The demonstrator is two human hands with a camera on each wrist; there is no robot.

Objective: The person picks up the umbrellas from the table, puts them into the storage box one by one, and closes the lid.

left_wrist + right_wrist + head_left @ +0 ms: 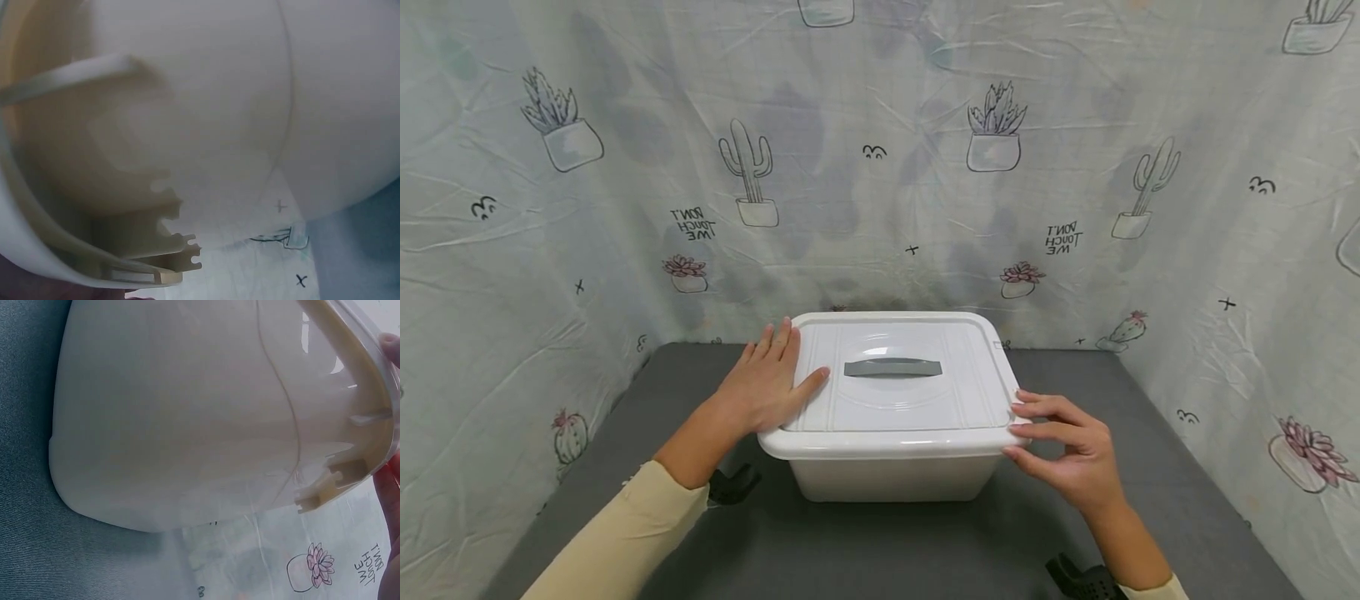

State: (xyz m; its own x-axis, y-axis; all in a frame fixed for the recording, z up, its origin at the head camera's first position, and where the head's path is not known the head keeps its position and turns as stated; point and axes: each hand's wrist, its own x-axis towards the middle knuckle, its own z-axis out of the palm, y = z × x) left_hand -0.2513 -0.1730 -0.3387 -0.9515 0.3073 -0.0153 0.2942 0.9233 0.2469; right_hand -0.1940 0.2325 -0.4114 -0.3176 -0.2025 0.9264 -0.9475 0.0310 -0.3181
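Note:
A white plastic storage box [895, 479] stands on the dark table, with a white lid [902, 408] on it. The lid has a grey handle [892, 367] lying flat in its middle. My left hand [767, 383] rests on the lid's left edge, fingers extended toward the back and thumb spread over the top. At the front right corner, the fingertips of my right hand [1071, 442] touch the lid's rim, with the thumb lowest. Both wrist views show the box's pale side [169, 419] and notched pieces [162, 237] under the rim. The inside of the box is hidden.
The dark grey tabletop [880, 550] extends around the box. A pale curtain [850, 250] printed with cacti and potted plants hangs behind and along both sides. Dark wrist mounts [1078, 579] sit beneath the wrists.

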